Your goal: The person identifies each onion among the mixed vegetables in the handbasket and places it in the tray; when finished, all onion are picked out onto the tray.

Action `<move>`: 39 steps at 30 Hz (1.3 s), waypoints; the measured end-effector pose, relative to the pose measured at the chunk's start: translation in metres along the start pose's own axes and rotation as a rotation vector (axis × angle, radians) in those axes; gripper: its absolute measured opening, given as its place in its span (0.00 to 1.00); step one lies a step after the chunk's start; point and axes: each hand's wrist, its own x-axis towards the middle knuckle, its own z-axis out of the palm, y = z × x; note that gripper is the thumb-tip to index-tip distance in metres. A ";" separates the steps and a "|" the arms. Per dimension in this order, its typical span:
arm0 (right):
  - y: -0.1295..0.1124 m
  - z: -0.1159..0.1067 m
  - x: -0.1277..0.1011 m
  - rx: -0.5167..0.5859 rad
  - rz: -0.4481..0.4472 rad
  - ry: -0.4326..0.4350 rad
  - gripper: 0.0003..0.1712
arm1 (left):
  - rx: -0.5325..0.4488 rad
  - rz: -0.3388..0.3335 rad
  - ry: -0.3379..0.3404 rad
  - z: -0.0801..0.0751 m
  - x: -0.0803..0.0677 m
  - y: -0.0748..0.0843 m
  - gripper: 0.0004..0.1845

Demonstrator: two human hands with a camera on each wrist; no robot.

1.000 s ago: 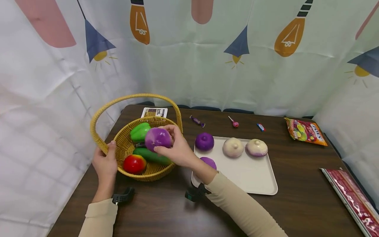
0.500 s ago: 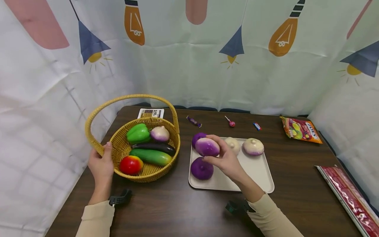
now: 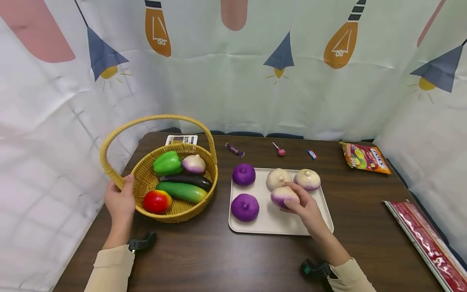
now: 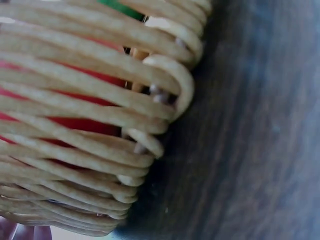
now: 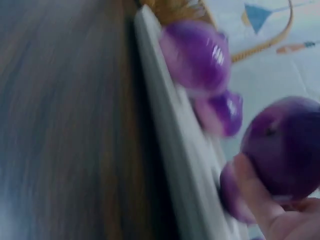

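My left hand grips the left side of the yellow wicker basket where its handle meets the rim. Inside lie a green bell pepper, a white-purple turnip, an eggplant, a cucumber and a red-yellow fruit. Over the white tray, my right hand pinches another white-purple turnip between thumb and fingers; whether it touches the tray I cannot tell. Two purple turnips, one at the back and one in front, sit on the tray's left. Two pale turnips stand at its back.
Behind the tray lie a purple-wrapped candy, a lollipop and a small blue candy. An orange snack bag is at the back right, a long red package at the right edge. A printed card lies behind the basket.
My right hand has moved right from above the basket to above the tray, carrying the turnip. The left hand keeps its grip on the basket. The head view has shifted slightly.
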 end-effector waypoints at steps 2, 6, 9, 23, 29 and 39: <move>0.006 -0.002 -0.001 -0.096 -0.026 -0.010 0.31 | -0.008 -0.003 0.005 -0.001 0.001 0.000 0.09; 0.016 -0.004 -0.004 -0.255 -0.120 -0.033 0.36 | -0.044 -0.009 0.005 -0.002 0.002 -0.001 0.07; 0.019 -0.003 -0.006 -0.337 -0.160 -0.046 0.39 | -0.038 -0.003 0.003 -0.001 0.001 -0.001 0.07; 0.026 -0.006 -0.006 -0.454 -0.137 -0.062 0.44 | 0.004 0.011 0.001 -0.001 0.000 -0.001 0.08; 0.030 -0.008 -0.004 -0.477 -0.142 -0.052 0.47 | -0.009 0.006 -0.006 -0.001 0.001 -0.002 0.08; 0.024 -0.015 -0.009 -0.466 -0.132 -0.153 0.50 | 0.002 0.013 0.003 -0.001 -0.002 0.001 0.10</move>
